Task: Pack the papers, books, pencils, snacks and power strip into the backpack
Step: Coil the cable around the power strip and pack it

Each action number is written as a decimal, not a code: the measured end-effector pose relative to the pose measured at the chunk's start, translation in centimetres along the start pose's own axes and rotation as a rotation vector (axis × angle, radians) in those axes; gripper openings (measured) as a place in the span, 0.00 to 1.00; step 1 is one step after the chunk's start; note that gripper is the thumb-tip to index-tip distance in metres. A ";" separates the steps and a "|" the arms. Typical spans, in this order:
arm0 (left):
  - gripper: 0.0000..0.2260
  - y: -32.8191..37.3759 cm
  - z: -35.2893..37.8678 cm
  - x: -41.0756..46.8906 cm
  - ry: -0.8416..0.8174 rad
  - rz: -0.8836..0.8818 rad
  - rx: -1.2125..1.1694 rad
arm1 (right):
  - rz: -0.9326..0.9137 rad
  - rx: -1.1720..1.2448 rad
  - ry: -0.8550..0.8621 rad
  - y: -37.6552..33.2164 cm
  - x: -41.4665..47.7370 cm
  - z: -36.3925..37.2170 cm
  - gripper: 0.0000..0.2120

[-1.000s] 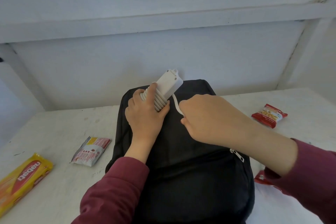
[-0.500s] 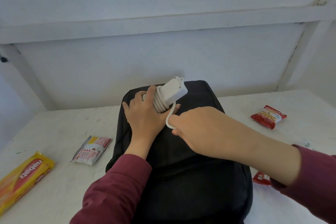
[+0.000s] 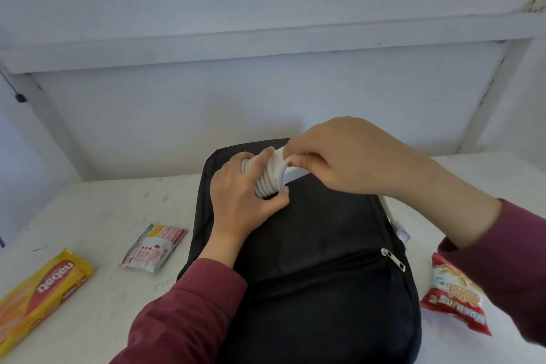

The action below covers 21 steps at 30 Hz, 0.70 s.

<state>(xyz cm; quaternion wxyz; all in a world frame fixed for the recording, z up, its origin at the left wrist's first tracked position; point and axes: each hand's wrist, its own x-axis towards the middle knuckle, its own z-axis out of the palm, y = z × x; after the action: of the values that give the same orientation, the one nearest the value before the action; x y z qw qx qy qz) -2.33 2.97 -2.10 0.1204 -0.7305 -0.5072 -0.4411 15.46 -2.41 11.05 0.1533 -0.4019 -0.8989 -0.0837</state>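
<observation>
Head view: power strip (image 3: 293, 177) held over far end of backpack (image 3: 325, 245). Left hand (image 3: 236, 201) clamped round wound cord (image 3: 266, 183); right hand (image 3: 339, 156) pinches last turn. Best tuck end under coil, firm tension, then open backpack.

A white, scuffed bench (image 3: 103, 210) is seen, and a black backpack (image 3: 319, 245) is laid flat in the middle of it. To the left of the backpack, a small silver and red snack packet (image 3: 153, 247) is laid close by, and a long yellow snack pack (image 3: 41, 289) is set farther out, near the left edge. On the right, a red snack bag (image 3: 455, 298) is laid just beside the backpack.
</observation>
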 end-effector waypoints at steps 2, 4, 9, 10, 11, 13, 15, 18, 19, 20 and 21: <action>0.27 -0.2 -0.2 0.0 -0.022 0.041 -0.017 | 0.039 0.059 0.030 0.6 0.7 0.3 0.08; 0.28 -0.1 -0.5 -0.1 -0.026 0.087 -0.038 | 0.094 0.149 0.067 1.3 1.4 0.5 0.04; 0.29 0.7 -1.5 -0.5 0.006 0.154 -0.132 | 0.224 0.422 0.064 3.8 3.1 1.4 0.07; 0.29 1.0 -1.6 -0.6 0.019 0.162 -0.159 | 0.242 0.510 0.048 4.3 3.2 1.7 0.07; 0.30 1.4 -1.7 -0.7 0.033 0.164 -0.191 | 0.246 0.617 0.028 4.7 3.3 2.0 0.06; 0.30 2.1 -1.8 -0.9 0.062 0.160 -0.261 | 0.244 0.820 -0.019 5.3 3.0 2.6 0.04; 0.29 2.7 -1.9 -1.2 0.071 0.162 -0.295 | 0.265 0.955 -0.037 5.8 2.5 3.6 0.04; 0.26 3.0 -1.9 -1.3 0.082 0.126 -0.298 | 0.323 1.057 -0.042 5.7 1.5 5.0 0.04; 0.26 3.0 -1.9 -1.2 0.093 0.098 -0.301 | 0.345 1.058 -0.042 5.5 1.2 5.4 0.07; 0.26 3.1 -1.9 -1.1 0.104 0.069 -0.304 | 0.370 1.047 -0.043 5.3 0.9 5.8 0.11; 0.26 3.2 -1.9 -1.1 0.115 0.038 -0.303 | 0.394 1.038 -0.049 5.0 0.4 6.0 0.15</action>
<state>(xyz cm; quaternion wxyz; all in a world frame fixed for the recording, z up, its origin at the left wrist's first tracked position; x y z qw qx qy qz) -0.68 -0.33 -0.96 0.0461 -0.7233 -0.4132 -0.5514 17.65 2.84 5.66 0.3232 -0.4359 -0.7333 0.4096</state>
